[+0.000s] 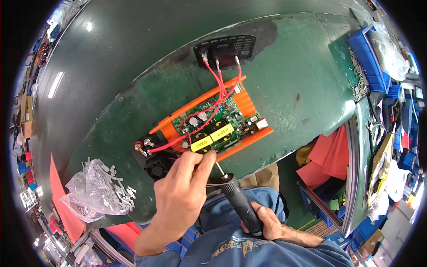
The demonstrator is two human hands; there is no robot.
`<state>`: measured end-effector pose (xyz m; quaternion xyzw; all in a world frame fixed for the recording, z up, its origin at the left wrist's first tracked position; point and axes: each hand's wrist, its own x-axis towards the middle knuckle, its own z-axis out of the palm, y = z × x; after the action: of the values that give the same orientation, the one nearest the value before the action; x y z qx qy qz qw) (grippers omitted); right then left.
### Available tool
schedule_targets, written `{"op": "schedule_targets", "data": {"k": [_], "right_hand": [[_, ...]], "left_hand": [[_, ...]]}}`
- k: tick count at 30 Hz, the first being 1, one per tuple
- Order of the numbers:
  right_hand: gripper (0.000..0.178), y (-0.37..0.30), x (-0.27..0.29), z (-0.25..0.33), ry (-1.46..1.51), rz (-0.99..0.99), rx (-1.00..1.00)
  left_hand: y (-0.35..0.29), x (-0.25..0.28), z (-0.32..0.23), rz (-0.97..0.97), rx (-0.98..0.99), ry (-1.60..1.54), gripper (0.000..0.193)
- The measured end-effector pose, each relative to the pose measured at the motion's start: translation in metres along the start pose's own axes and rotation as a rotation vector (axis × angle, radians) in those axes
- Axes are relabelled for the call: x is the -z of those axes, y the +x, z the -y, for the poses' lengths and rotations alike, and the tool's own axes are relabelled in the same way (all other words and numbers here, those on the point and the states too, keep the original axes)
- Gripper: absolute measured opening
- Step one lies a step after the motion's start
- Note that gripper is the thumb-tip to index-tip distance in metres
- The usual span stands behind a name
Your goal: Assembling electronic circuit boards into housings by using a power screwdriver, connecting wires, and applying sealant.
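Observation:
An orange metal housing (243, 146) lies on the green table with a green circuit board (229, 110) inside. Two yellow-wrapped parts (222, 132) sit along the board's near side. My left hand (180, 189) has its fingertips pinched together at the near edge of the housing; whatever is between them is hidden. In my right hand (268, 222) is a black electric screwdriver (240, 202), its bit pointing up at the housing's near side, close to my left fingertips. Red wires (221, 91) run from the board to a black vented end panel (245, 43) beyond it.
Left of the housing is a black end panel with a fan (157, 169) and terminals. A clear plastic bag (91, 191) with many small metal pieces lies at the near left. A blue bin (369, 58) stands at the far right, beside loose small parts (358, 80).

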<state>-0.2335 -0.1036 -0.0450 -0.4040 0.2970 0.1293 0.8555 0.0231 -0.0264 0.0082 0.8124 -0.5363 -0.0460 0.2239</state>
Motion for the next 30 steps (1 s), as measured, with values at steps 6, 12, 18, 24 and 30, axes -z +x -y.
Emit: {"op": "schedule_targets", "data": {"k": [6,12,18,24,30], "right_hand": [[0.09,0.004,0.02,0.0,0.28,0.216,-0.111],[0.078,-0.035,0.069,0.017,-0.471,-0.232,0.184],[0.035,-0.002,0.082,0.153,-1.472,-0.947,0.812],[0.05,0.053,0.057,0.139,-1.706,-0.089,1.163],[0.019,0.007,0.077,0.146,-1.292,-0.161,1.317]], "left_hand": [[0.004,0.001,0.0,-0.044,-0.006,-0.033,0.032],[0.009,0.003,0.003,-0.17,0.04,-0.11,0.02],[0.018,-0.004,0.009,-0.251,0.108,-0.069,0.023],[0.035,0.022,0.021,-0.432,0.126,0.009,0.014],[0.048,0.033,0.043,-0.274,0.16,0.186,0.015]]}}
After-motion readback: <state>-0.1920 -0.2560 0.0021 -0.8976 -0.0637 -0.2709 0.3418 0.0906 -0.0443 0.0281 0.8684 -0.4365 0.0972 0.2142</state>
